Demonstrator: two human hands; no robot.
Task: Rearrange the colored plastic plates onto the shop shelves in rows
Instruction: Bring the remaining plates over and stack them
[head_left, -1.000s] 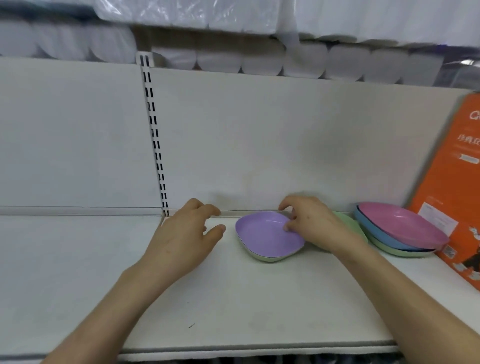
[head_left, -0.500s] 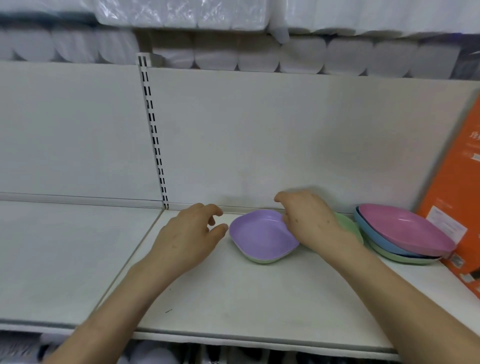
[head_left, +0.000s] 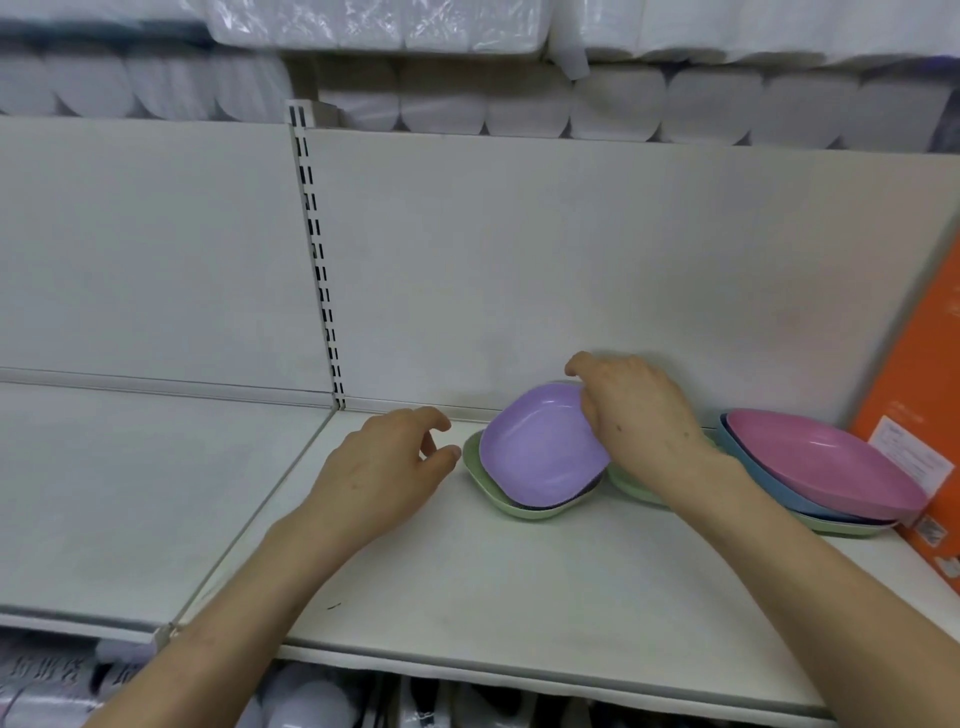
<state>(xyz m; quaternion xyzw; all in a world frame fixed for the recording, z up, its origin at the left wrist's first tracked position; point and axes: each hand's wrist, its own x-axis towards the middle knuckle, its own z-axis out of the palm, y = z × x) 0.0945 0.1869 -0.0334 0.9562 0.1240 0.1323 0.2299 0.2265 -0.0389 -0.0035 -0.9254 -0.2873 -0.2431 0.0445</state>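
Now the right hand (head_left: 639, 415) has its fingers curled over the far rim of the purple plate (head_left: 540, 452) and grips it. The plate sits tilted, its far edge raised, nested in a green plate (head_left: 524, 506) on the shelf (head_left: 467, 582), a little right of the upright (head_left: 322, 291). A dark edge shows between the two, perhaps a third plate; I cannot tell.

The left hand (head_left: 379, 478) hovers between the upright and the green plate, fingers loosely curled and holding nothing. Its thumb is just beside the green rim; whether it touches is unclear. A second green plate (head_left: 631, 486) lies partly under the right wrist. Farther from the upright is a stack with a pink plate (head_left: 821, 462) on a blue plate (head_left: 769, 493).

The step looks like lifting the purple plate out to start a row:

- Press the left fingers on the green rim, so that it does not ride up with the purple one.
- Raise the purple plate straight up until it clears before moving it sideways. Nested plastic tends to cling.
- Carry it toward the upright, where bare shelf shows, and set it flat.
- Mind the right wrist. It could nudge the second green plate toward the stack.
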